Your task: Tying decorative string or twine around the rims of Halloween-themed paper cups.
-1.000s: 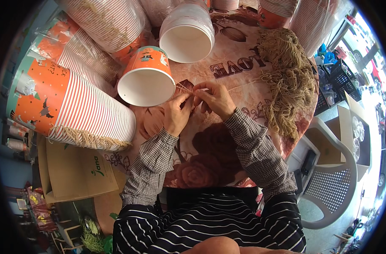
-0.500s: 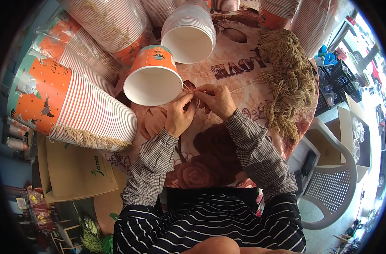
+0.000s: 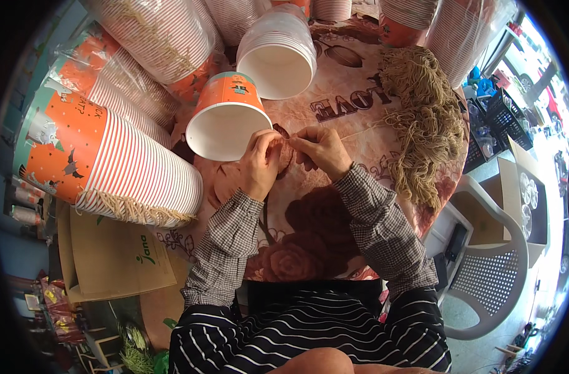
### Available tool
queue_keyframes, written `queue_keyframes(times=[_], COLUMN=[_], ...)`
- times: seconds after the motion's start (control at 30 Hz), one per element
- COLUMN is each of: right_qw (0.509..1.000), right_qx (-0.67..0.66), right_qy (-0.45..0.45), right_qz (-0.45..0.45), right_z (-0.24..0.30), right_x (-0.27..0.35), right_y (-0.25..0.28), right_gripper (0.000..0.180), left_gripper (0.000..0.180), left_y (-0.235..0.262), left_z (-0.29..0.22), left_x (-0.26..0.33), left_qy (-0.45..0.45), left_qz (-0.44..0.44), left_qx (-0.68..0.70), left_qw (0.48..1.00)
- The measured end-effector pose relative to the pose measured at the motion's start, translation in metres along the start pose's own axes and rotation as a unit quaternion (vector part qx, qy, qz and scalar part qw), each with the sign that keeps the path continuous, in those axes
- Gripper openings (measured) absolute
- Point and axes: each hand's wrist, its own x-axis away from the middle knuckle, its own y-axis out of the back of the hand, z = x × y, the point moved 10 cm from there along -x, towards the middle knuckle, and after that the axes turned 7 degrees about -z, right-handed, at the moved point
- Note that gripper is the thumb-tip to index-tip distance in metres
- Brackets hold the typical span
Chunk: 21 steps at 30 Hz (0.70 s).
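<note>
An orange paper bucket [image 3: 231, 128] with a white inside lies on its side, its open mouth toward me. My left hand [image 3: 260, 163] is closed in a pinch at the right side of its rim, on a thin cord. Just to the right, my right hand [image 3: 325, 151] pinches the cord too, fingertips a short gap from the left ones. The cord itself is barely visible between them. A heap of tan cords [image 3: 424, 118] lies at the table's right side.
A long stack of nested orange buckets [image 3: 141, 165] with cord handles lies at the left. White buckets in plastic [image 3: 277, 68] lie beyond the single bucket. A cardboard box [image 3: 119, 255] stands below left, and a grey plastic chair [image 3: 493, 268] stands at the right.
My hands have drawn slightly apart, the left turning more upright by the bucket's rim. The view has shifted a little.
</note>
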Motion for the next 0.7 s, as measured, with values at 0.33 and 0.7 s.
queue_keyframes(times=[0.33,0.7], right_qw=[0.993,0.989], right_qx=[-0.115,0.108], right_qy=[0.038,0.088], right_qz=[-0.013,-0.042], right_z=[0.007,0.01], right_x=[-0.002,-0.006], right_y=[0.009,0.021], right_gripper=[0.016,0.016], left_gripper=[0.015,0.009], left_y=[-0.001,-0.009], left_z=[-0.001,0.03], left_x=[-0.002,0.01], left_qy=[-0.025,0.231], left_qz=[0.011,0.046], left_qx=[-0.011,0.264], left_qw=[1.0,0.935])
